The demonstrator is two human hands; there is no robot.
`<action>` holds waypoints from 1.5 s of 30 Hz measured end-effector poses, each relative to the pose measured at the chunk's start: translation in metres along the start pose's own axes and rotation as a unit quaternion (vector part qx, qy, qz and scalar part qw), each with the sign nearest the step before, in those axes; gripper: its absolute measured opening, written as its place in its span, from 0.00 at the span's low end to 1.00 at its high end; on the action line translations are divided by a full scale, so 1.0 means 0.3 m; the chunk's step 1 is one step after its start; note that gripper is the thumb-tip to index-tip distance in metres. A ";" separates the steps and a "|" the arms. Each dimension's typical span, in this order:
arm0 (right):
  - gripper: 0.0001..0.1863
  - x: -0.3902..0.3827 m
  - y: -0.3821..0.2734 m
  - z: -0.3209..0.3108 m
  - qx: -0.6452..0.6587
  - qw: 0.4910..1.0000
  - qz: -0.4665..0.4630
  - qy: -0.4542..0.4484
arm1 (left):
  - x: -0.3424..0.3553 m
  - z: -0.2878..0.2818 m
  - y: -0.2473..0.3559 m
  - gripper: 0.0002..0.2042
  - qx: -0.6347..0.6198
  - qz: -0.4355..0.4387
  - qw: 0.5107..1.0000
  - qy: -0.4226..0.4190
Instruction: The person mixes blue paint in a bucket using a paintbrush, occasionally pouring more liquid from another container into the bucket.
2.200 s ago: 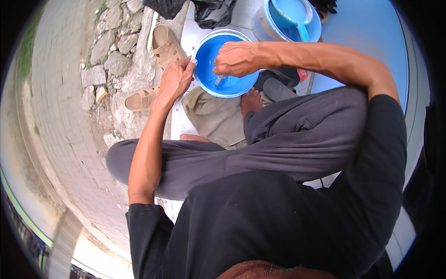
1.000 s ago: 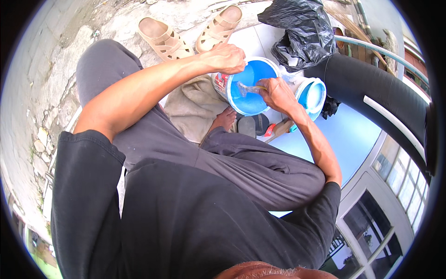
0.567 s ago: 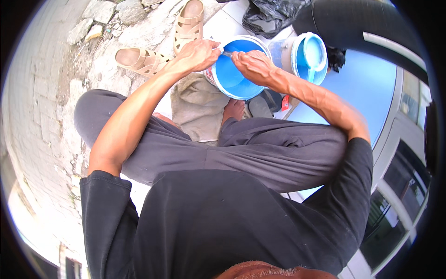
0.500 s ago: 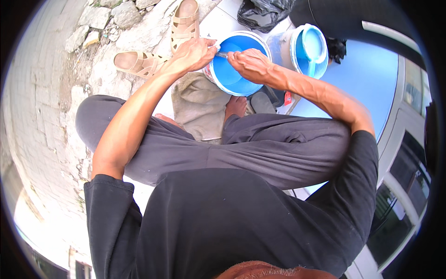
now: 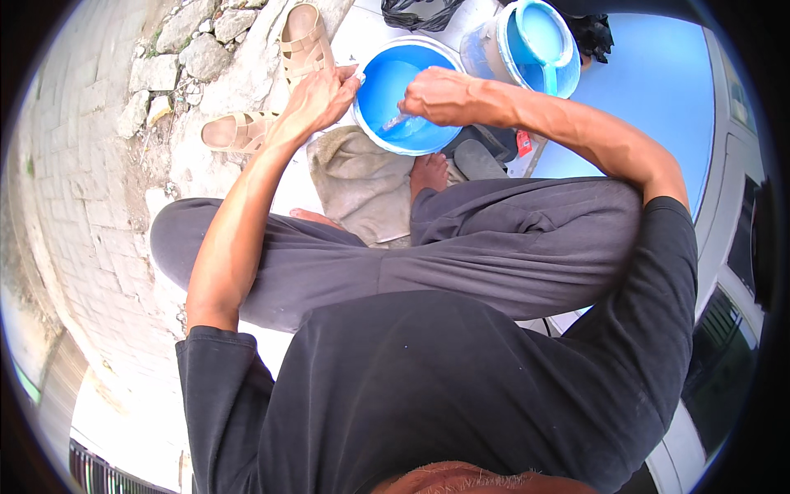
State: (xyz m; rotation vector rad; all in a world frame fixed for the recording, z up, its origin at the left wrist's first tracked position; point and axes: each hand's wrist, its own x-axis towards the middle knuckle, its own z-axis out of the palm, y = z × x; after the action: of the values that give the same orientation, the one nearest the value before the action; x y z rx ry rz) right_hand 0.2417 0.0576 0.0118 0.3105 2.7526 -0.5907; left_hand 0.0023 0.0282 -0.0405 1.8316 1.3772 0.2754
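Between the hands sits a blue bucket (image 5: 401, 95), tipped toward the person; the left hand (image 5: 317, 90) grips its rim, apparently to steady it, while the right hand (image 5: 436, 95) is closed around a thin tool (image 5: 395, 123) dipped inside. Beyond the right hand stands a pale-blue tub (image 5: 527, 41); below it lies a small red label (image 5: 523, 142).

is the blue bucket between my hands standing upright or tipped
Tipped: the blue bucket shows its blue inside toward the camera, left hand at its rim.

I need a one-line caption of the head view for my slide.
Seated person's left hand grips blue bucket rim; right hand dips a tool inside.
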 end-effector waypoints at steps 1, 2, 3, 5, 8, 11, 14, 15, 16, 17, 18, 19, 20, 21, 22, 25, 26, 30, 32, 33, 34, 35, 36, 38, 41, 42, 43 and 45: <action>0.12 -0.002 0.011 -0.019 0.004 1.000 0.016 0.017 | 0.000 -0.001 0.005 0.21 0.000 -0.004 1.000 -0.003; 0.11 -0.004 0.018 -0.037 0.009 0.999 0.031 0.035 | 0.000 -0.002 0.010 0.21 -0.001 -0.009 1.000 -0.005; 0.11 -0.006 0.021 -0.048 0.010 0.998 0.036 0.046 | -0.002 -0.004 0.013 0.21 -0.003 -0.010 1.000 -0.008; 0.11 -0.007 0.039 -0.019 0.010 0.997 0.032 0.072 | 0.001 -0.010 0.021 0.22 -0.006 -0.010 1.000 -0.012; 0.10 0.004 0.053 0.013 -0.011 0.995 0.040 0.093 | 0.003 -0.017 0.031 0.22 -0.001 -0.021 0.999 -0.024; 0.10 0.019 0.053 0.047 -0.044 0.992 0.066 0.102 | 0.002 -0.026 0.033 0.22 -0.007 -0.029 0.999 -0.039; 0.07 0.026 0.041 0.084 -0.044 0.988 0.097 0.109 | 0.003 -0.029 0.036 0.22 -0.007 -0.028 0.998 -0.048; 0.07 0.026 0.037 0.095 -0.039 0.987 0.108 0.111 | 0.005 -0.029 0.038 0.22 -0.006 -0.027 0.998 -0.050; 0.07 0.030 0.030 0.096 -0.043 0.987 0.111 0.109 | 0.004 -0.030 0.038 0.22 -0.005 -0.028 0.998 -0.053; 0.08 0.033 0.020 0.098 -0.047 0.986 0.115 0.107 | 0.004 -0.031 0.040 0.23 -0.004 -0.030 0.998 -0.055; 0.08 0.035 0.014 0.099 -0.052 0.986 0.119 0.105 | 0.005 -0.032 0.041 0.23 -0.002 -0.030 0.998 -0.057; 0.08 0.041 0.009 0.091 -0.042 0.986 0.130 0.098 | 0.004 -0.029 0.036 0.23 -0.010 -0.029 0.998 -0.051; 0.09 0.045 0.007 0.082 -0.031 0.985 0.141 0.090 | 0.003 -0.022 0.030 0.23 -0.017 -0.027 0.998 -0.046; 0.09 0.049 0.004 0.072 -0.021 0.985 0.152 0.083 | 0.001 -0.018 0.024 0.23 -0.025 -0.025 0.999 -0.040; 0.09 0.044 0.007 0.072 -0.026 0.983 0.154 0.093 | 0.003 -0.020 0.026 0.22 -0.019 -0.025 0.999 -0.042; 0.09 0.029 0.022 0.046 -0.033 0.981 0.163 0.104 | 0.002 -0.030 0.034 0.22 -0.010 -0.029 0.998 -0.046; 0.09 0.023 0.039 0.018 -0.032 0.981 0.167 0.096 | 0.001 -0.032 0.042 0.22 -0.013 -0.033 0.998 -0.046; 0.07 0.011 0.027 -0.052 -0.031 0.974 0.149 0.170 | 0.006 -0.019 0.026 0.22 -0.014 -0.029 0.999 -0.034; 0.07 0.020 0.029 -0.073 -0.049 0.975 0.142 0.165 | 0.009 -0.015 0.018 0.22 -0.008 -0.030 0.999 -0.037; 0.07 0.028 0.030 -0.080 -0.057 0.975 0.138 0.162 | 0.008 -0.014 0.014 0.22 -0.005 -0.031 0.999 -0.038; 0.07 0.035 0.034 -0.083 -0.070 0.979 0.137 0.137 | 0.009 -0.016 0.018 0.22 -0.005 -0.029 0.999 -0.041; 0.07 0.045 0.043 -0.085 -0.082 0.981 0.135 0.111 | 0.009 -0.019 0.022 0.22 -0.004 -0.027 0.999 -0.045; 0.07 0.049 0.052 -0.086 -0.095 0.983 0.134 0.086 | 0.009 -0.021 0.026 0.22 -0.004 -0.026 0.998 -0.048; 0.08 0.053 0.066 -0.044 -0.121 0.981 0.125 0.082 | 0.007 -0.021 0.030 0.22 -0.014 -0.029 0.999 -0.043; 0.08 0.052 0.072 -0.024 -0.122 0.982 0.138 0.047 | 0.006 -0.019 0.023 0.22 -0.014 -0.034 0.998 -0.042; 0.08 0.052 0.070 -0.024 -0.117 0.982 0.146 0.030 | 0.004 -0.018 0.018 0.23 -0.012 -0.036 0.998 -0.042; 0.08 0.042 0.067 -0.019 -0.108 0.983 0.144 0.047 | 0.004 -0.020 0.022 0.23 -0.009 -0.040 0.998 -0.042; 0.08 0.014 0.053 -0.007 -0.089 0.983 0.139 0.080 | 0.003 -0.023 0.031 0.23 -0.004 -0.049 0.998 -0.042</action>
State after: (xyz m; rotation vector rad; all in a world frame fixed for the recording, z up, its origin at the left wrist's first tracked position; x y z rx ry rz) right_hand 0.2417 0.0733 0.0063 0.7123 2.8153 -0.2550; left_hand 0.0049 0.0316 -0.0297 1.7429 1.4014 0.1515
